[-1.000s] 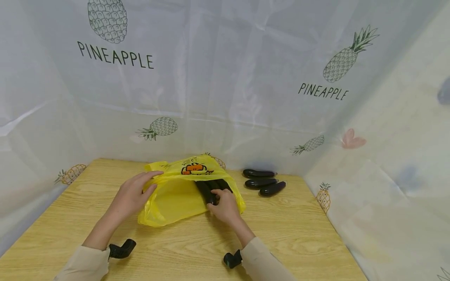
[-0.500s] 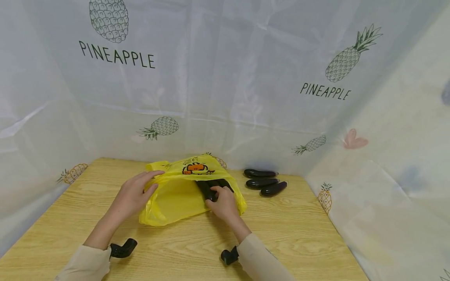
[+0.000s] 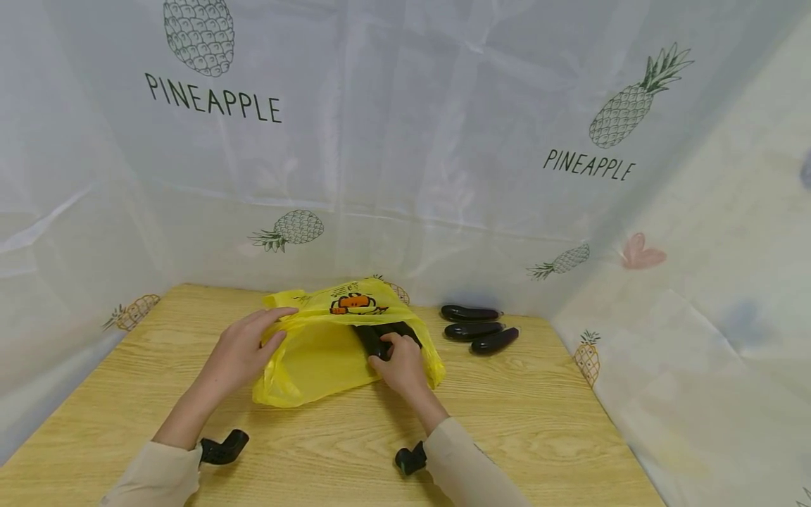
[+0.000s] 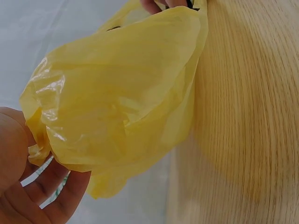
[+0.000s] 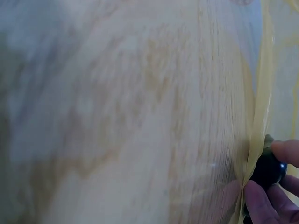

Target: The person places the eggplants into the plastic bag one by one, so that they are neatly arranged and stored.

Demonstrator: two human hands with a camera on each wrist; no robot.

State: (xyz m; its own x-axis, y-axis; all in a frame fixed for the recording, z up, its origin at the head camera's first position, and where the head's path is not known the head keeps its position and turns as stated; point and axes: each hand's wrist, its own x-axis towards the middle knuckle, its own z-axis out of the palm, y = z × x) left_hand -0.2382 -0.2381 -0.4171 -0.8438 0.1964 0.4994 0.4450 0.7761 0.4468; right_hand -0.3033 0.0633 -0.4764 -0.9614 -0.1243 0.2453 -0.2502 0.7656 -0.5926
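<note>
Where the left hand [image 3: 241, 350] pinches the edge of the yellow plastic bag [image 3: 310, 366], the thin film creases and shines, its mouth gaping toward the person. The right hand [image 3: 405, 366] has its grip at that mouth, pinching the rounded end of one glossy, near-black held eggplant [image 5: 269, 169] between thumb and fingers. That eggplant lies in the right part of the bag, with other dark eggplants [image 3: 404, 329] just beside it, partly hidden under the upper layer. This layer bears an orange-and-black cartoon print [image 3: 355, 304]; the lettering above it is too small to read. Right of the bag, three loose eggplants [image 3: 474, 331], smooth and elongated, lie close together on the wood-grain worktop [image 3: 519, 422]. Behind, a wrinkled whitish sheet [image 3: 405, 148] carries line-drawn pineapples, and dark capitals reading "PINEAPPLE" appear twice, upper left and upper right. Cream sleeves [image 3: 472, 465] end short of both wrists, a black angled fitting [image 3: 224, 448] beside each cuff.
</note>
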